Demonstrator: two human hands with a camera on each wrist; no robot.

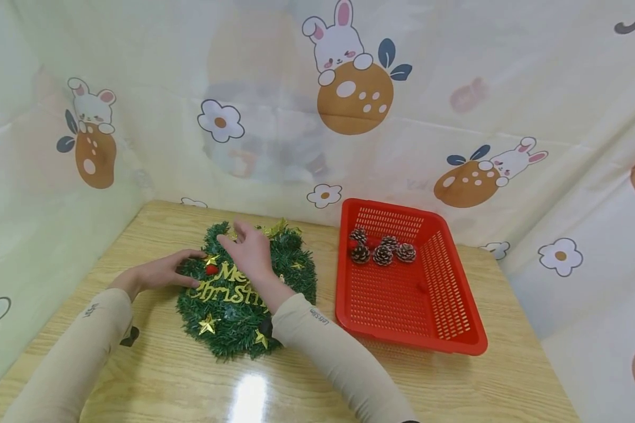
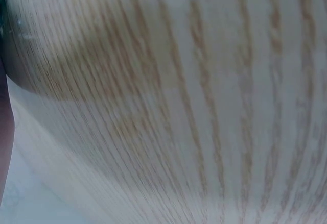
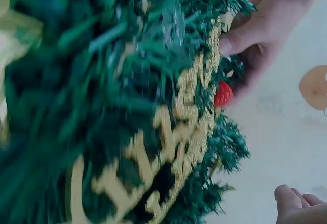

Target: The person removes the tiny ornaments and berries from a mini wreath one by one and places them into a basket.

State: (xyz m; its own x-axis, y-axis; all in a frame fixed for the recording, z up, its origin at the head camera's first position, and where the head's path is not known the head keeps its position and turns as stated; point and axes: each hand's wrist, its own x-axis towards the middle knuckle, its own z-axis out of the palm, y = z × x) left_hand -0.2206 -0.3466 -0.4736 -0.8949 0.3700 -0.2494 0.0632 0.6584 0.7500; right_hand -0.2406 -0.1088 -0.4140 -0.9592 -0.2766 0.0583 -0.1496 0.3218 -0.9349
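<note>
A green Christmas wreath (image 1: 296, 276) lies on the wooden table, with gold "Merry Christmas" lettering (image 1: 233, 294), gold stars (image 1: 207, 324) and a small red ornament (image 1: 211, 269). My left hand (image 1: 164, 271) holds its left edge; in the right wrist view the left thumb (image 3: 237, 39) lies against the front near the red ornament. Above the upper part of the wreath hovers my right hand (image 1: 251, 252), fingers loosely bent, nothing visible in them. Only a strip of the left hand (image 2: 5, 137) shows in the left wrist view, beside the tabletop.
A red plastic basket (image 1: 476, 317) stands right of the wreath. Several pine cones (image 1: 383, 255) lie at its far end, with some red bits among them. Behind the table (image 1: 153, 364) hangs a curtain (image 1: 275, 147) printed with rabbits and flowers.
</note>
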